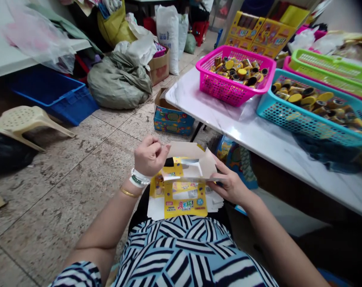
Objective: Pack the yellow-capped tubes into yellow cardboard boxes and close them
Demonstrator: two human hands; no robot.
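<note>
Over my lap is a yellow and white printed cardboard box (182,171), partly folded, its pale flaps standing up and its inside showing. My left hand (151,154) is closed at the box's left edge, fingers curled, thumb beside a flap. Whether it grips the cardboard there is hidden. On the other side my right hand (228,183) grips the box's right side, with a raised flap by the fingers. Below it, flat yellow printed cartons (185,205) with cut-out windows lie in a stack on my lap.
On the marble-patterned table (225,123) to the right stand a pink basket (225,89) and a blue basket (312,119), both holding small yellow-and-dark cups. Printed yellow boxes (270,34) stand behind. Leftward are a plastic stool (25,115), a blue crate (70,97) and a grey sack (118,81).
</note>
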